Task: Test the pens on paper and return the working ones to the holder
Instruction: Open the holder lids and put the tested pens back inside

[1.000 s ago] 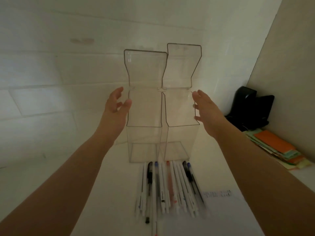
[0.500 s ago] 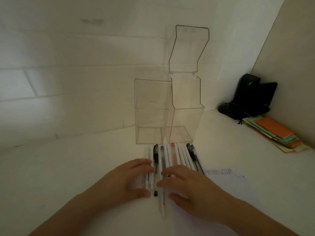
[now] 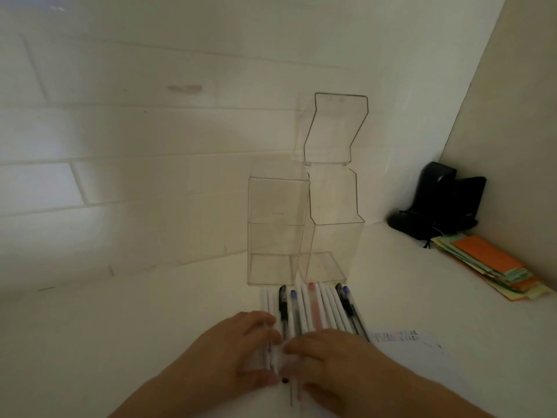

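- The left hand is laid at the near edge of the white counter, its fingers curled round white pens at the left end of the row.
- A row of white, black, blue and red pens lies flat, just before two clear plastic holders.
- The right hand is pressed on the pens, fingers bent; whether a pen is gripped cannot be told.
- A printed white paper sheet lies beside it.
- A stack of coloured paper lies at the right edge.
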`<state>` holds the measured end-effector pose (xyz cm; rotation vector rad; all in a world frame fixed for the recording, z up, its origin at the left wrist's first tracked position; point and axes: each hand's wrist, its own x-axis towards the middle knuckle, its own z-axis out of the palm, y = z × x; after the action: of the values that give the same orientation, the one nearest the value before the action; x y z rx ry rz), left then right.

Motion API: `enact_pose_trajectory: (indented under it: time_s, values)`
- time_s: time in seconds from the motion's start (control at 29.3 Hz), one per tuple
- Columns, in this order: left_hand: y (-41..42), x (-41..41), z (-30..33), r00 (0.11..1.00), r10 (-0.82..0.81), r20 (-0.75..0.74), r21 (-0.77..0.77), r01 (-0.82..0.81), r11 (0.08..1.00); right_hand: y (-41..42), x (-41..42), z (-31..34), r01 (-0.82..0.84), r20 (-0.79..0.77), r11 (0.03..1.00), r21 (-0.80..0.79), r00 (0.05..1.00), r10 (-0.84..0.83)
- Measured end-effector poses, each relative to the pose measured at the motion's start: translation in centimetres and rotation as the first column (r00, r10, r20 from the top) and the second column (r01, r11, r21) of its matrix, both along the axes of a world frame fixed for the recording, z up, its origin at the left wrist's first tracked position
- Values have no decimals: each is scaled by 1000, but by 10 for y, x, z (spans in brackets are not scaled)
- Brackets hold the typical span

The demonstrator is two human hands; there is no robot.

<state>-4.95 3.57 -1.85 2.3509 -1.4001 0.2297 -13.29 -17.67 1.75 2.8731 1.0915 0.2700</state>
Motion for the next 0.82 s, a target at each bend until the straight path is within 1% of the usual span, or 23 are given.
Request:
enact_pose_trajectory:
  time_s: [0.07, 0.1, 0.14, 0.17, 0.21, 0.24, 0.27, 0.34, 0.38, 0.41, 0.44, 0.48, 0.51, 0.55, 0.58, 0.65, 0.75, 0.82]
  values:
    - [0, 1, 0, 999, -10, 43, 18, 9, 1000, -2, 12, 22, 101, 75, 985, 143, 991, -112]
    - [-1, 2, 2, 997, -24, 78, 31, 21, 999, -3, 22, 37, 153, 139, 956, 249, 972, -192]
    - [-1, 2, 5, 997, -34, 72, 36, 32, 999, -5, 34, 52, 191, 197, 911, 366, 941, -276]
    - [-2, 2, 8, 999, -37, 35, 26, 36, 999, -6, 47, 66, 226, 218, 859, 459, 909, -356]
    - [-3, 5, 12, 999, -27, -36, 6, 28, 1000, -7, 60, 79, 259, 205, 815, 518, 888, -412]
    - [-4, 7, 16, 995, -8, -104, -18, 6, 1000, -7, 71, 90, 286, 185, 781, 554, 873, -451]
    - [-7, 12, 19, 990, 17, -138, -73, -27, 997, -9, 83, 99, 309, 168, 755, 579, 860, -481]
    - [-14, 26, 30, 982, 126, -143, -253, -160, 954, -10, 100, 111, 361, 127, 719, 594, 840, -527]
    - [-18, 34, 35, 968, 201, -152, -343, -242, 908, -11, 106, 115, 386, 118, 728, 567, 837, -535]
    - [-23, 42, 41, 945, 264, -195, -417, -323, 850, -11, 111, 117, 403, 124, 759, 511, 839, -530]
    - [-29, 51, 46, 913, 302, -276, -455, -400, 795, -10, 115, 119, 411, 136, 796, 445, 847, -514]
    - [-34, 59, 50, 866, 304, -398, -452, -473, 756, -9, 119, 120, 406, 145, 826, 390, 859, -491]
    - [-39, 69, 54, 810, 266, -523, -433, -522, 735, -9, 122, 120, 393, 150, 845, 362, 871, -469]
    - [-41, 78, 55, 756, 200, -623, -417, -537, 733, -8, 123, 121, 376, 154, 854, 359, 879, -452]
    - [-42, 87, 54, 709, 136, -692, -407, -539, 737, -7, 124, 122, 360, 157, 854, 375, 883, -441]
    - [-40, 103, 48, 653, 72, -754, -373, -515, 771, -8, 126, 122, 334, 165, 850, 409, 889, -428]
    - [-41, 110, 36, 615, -4, -789, -346, -439, 829, -13, 128, 123, 285, 231, 874, 394, 890, -394]
    - [-45, 105, 33, 630, -41, -776, -383, -418, 824, -16, 127, 128, 253, 223, 876, 410, 904, -365]
